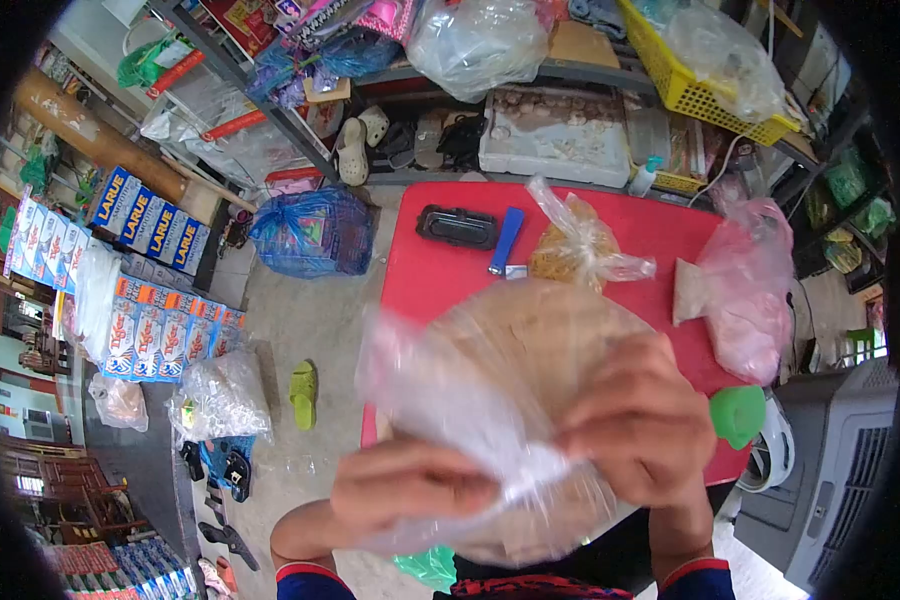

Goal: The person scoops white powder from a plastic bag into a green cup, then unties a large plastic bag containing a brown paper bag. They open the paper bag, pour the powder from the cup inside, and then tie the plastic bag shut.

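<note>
Pinches one gathered, crinkled part of a clear plastic bag (480,410) with left hand (405,490) and right hand (640,420), fingers drawn narrow on both, above the near side of a red flat-topped table (420,290). Beneath the bag film, also above that side: a large, round, tan flat disc (530,320); cannot tell whether inside the bag, owing to blur. At the table's far-left corner: a glossy black oblong case (457,227), just beside a narrow blue strip (507,242). At the table's right edge: a bulging pink translucent sack (750,290).
</note>
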{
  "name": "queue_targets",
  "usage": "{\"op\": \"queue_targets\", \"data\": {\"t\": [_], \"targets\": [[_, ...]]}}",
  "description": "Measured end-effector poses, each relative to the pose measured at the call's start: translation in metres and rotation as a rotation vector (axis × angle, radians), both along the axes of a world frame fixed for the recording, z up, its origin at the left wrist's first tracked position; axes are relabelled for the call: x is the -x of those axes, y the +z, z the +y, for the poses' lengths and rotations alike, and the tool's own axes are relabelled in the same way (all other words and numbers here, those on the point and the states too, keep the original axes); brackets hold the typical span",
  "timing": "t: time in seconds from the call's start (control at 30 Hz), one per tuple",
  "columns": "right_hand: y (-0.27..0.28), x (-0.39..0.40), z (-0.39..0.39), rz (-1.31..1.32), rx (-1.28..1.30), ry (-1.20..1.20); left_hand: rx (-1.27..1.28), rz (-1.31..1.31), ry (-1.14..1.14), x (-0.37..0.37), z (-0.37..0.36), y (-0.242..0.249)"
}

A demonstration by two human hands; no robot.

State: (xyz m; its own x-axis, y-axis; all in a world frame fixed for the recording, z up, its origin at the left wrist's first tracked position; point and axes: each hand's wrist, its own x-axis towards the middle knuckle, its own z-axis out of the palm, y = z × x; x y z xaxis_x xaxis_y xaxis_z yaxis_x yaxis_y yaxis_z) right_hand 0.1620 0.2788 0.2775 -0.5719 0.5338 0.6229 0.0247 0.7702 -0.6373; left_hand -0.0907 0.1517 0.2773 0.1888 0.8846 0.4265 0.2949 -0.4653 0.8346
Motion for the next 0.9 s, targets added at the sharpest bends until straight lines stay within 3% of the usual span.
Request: {"op": "queue_targets", "data": {"t": [0.07, 0.13, 0.27, 0.9], "targets": [[0.000, -0.002, 0.000, -0.003, 0.020, 0.033, 0.162, -0.139, -0.257, 0.018, 0.003, -0.020], [0.001, -0.007, 0.000, -0.004, 0.069, 0.074, 0.162, -0.201, -0.338, 0.025, 0.008, -0.034], [-0.007, -0.018, 0.020, -0.041, -0.114, 0.245, 0.108, -0.274, -0.377, 0.032, 0.017, -0.045], [-0.008, -0.007, 0.010, 0.032, -0.066, 0.182, 0.041, -0.357, -0.442, 0.030, 0.008, -0.047]]}}
